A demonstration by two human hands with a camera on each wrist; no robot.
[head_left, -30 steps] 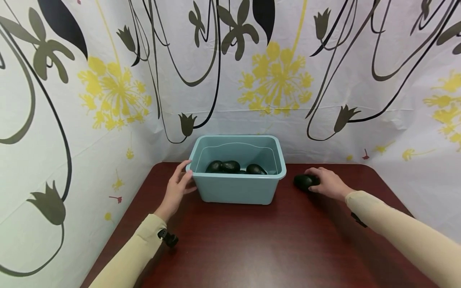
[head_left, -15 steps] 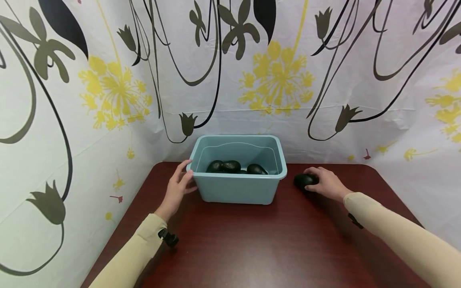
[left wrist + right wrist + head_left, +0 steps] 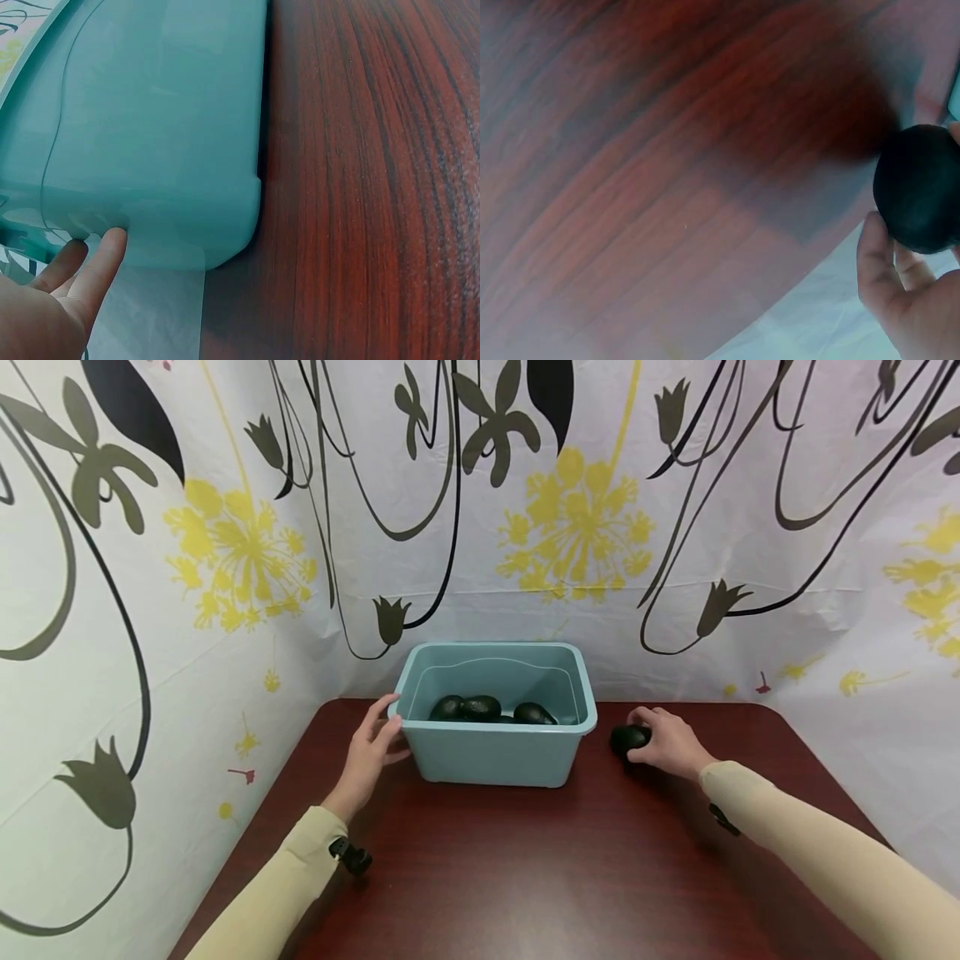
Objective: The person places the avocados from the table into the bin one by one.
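Note:
My right hand [image 3: 675,745] grips a dark green avocado [image 3: 627,741] to the right of the bin, close over the table. The right wrist view shows this avocado [image 3: 919,187] between fingers and thumb. A light blue plastic bin [image 3: 491,758] stands at the far middle, with several avocados [image 3: 482,707] lying inside, partly hidden by its front wall. At the bin's left end is my left hand [image 3: 367,756], fingers fairly straight, tips against the rim and corner. In the left wrist view its fingers [image 3: 97,274] touch the bin's wall [image 3: 165,127].
The dark red wood-grain table [image 3: 517,877] runs back to a white cloth backdrop [image 3: 465,552] with yellow and grey plant prints. Small black devices [image 3: 350,856] are strapped at both wrists.
My right hand has shifted slightly left with its fingers further round the avocado, which has moved slightly left too. The left hand and the bin stay put.

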